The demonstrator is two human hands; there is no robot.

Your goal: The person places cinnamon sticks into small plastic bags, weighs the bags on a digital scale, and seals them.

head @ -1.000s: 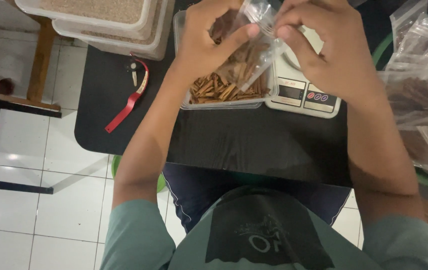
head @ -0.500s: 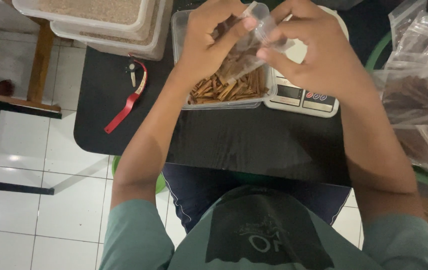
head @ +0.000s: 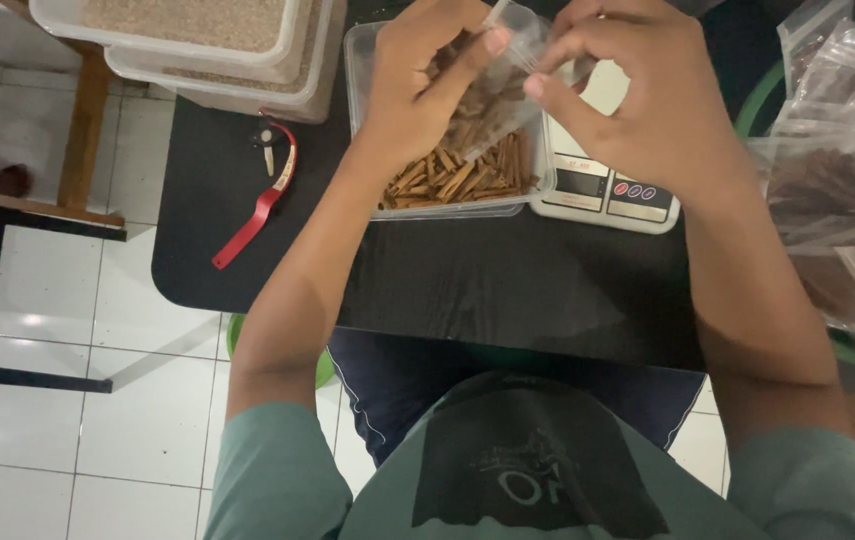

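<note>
Black worktop [head: 507,290] carries a clear tub of brown sticks [head: 447,180]; above that tub, left hand [head: 427,85] and right hand [head: 637,100] pinch a clear plastic bag [head: 502,70].

Both hands are drawing together at the clear bag's [head: 507,75] mouth; the right hand [head: 637,95] is sliding leftward, pinching its top edge.

Vantage: the single view is taken from the wearer's head.
Direction: steeply downward, over the chest, onto the black table [head: 507,290].
Nearness: close; forearms fill the frame (hands near the top edge).
Overlap: only one view is supplied.
</note>
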